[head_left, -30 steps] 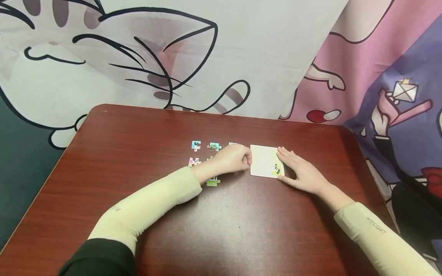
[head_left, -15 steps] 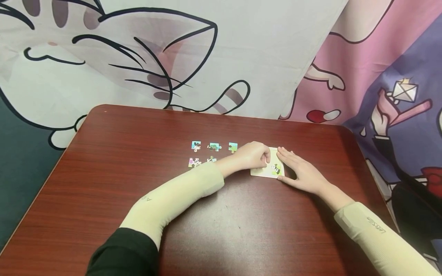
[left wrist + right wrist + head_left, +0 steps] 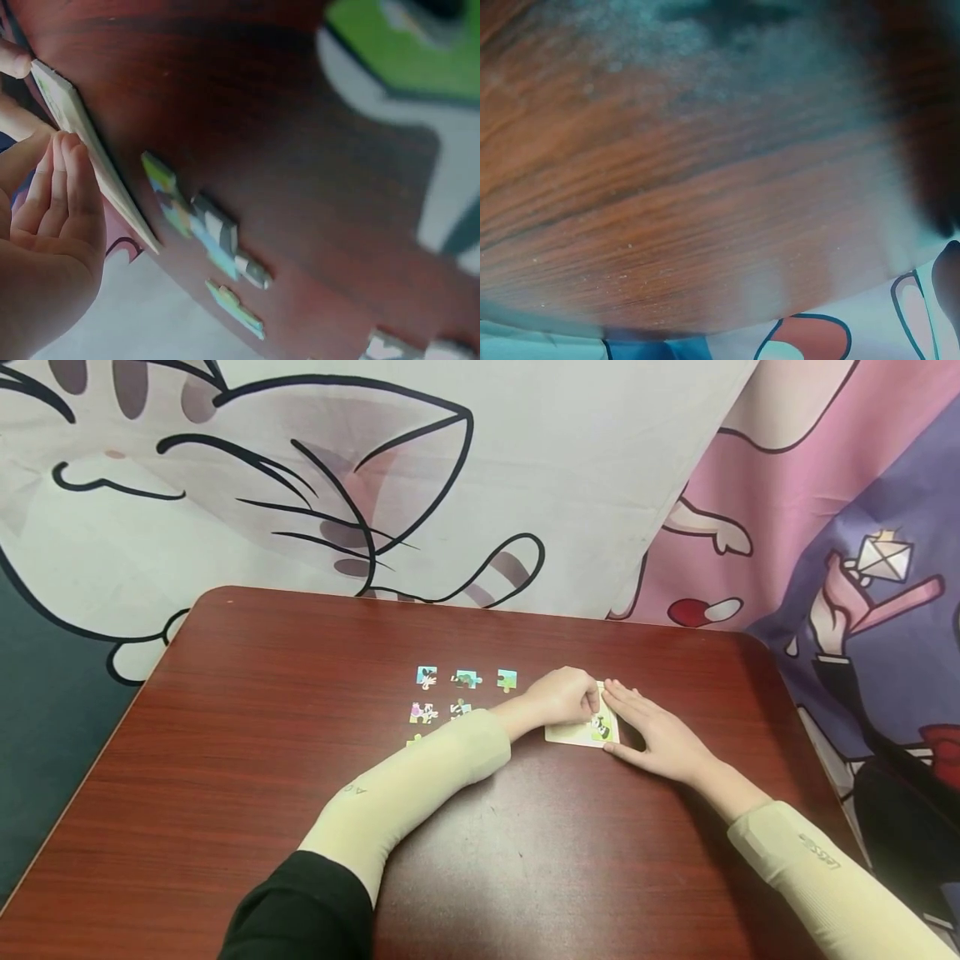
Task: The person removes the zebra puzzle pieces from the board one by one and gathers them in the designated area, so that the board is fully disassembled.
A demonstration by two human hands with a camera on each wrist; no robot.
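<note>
My left hand point(image 3: 561, 697) is over the pale square puzzle tray point(image 3: 562, 735), fingers curled and tips meeting the thumb. It seems to pinch a puzzle piece, which the fingers almost wholly hide. In the left wrist view the fingertips point(image 3: 64, 141) touch or nearly touch the tray point(image 3: 112, 180). A panda piece point(image 3: 601, 727) lies in the tray's near right corner. My right hand point(image 3: 660, 735) rests at the tray's right edge, its fingers straight at the far corner and its thumb at the near corner. The right wrist view shows only table and wall cloth.
Loose puzzle pieces lie in rows left of the tray, among them one at the far left point(image 3: 426, 677), a green one point(image 3: 467, 679) and a blue-green one point(image 3: 507, 680). My left forearm covers part of them. A printed cloth point(image 3: 570, 468) hangs behind the brown table point(image 3: 300, 643).
My left hand has moved right, from the tray's left edge to near the panda piece, uncovering the blue-green piece. My right hand and the tray have stayed in place.
</note>
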